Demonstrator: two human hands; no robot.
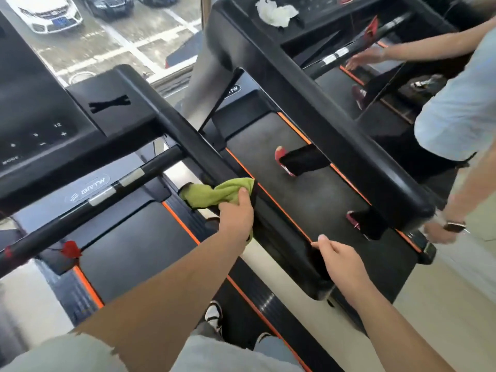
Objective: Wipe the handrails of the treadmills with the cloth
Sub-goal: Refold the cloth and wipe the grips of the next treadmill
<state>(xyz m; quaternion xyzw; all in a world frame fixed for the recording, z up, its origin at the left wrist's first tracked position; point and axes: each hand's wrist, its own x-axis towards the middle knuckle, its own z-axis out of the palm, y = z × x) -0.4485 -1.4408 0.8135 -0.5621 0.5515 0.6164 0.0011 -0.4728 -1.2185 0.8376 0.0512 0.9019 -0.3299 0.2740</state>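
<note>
A green cloth (214, 193) is wrapped over the black right handrail (188, 140) of the treadmill I stand on. My left hand (236, 214) grips the cloth and presses it against the rail about midway along. My right hand (341, 257) rests lower on the same rail, near its end, with the fingers curled on the edge. The neighbouring treadmill's thick black handrail (322, 108) runs parallel on the right.
Another person (461, 103) stands at the right, one hand near the end of the neighbouring rail. A crumpled white tissue (276, 10) lies on that treadmill's console. A crossbar (107, 189) with silver sensors spans my treadmill. A window (107, 36) shows parked cars.
</note>
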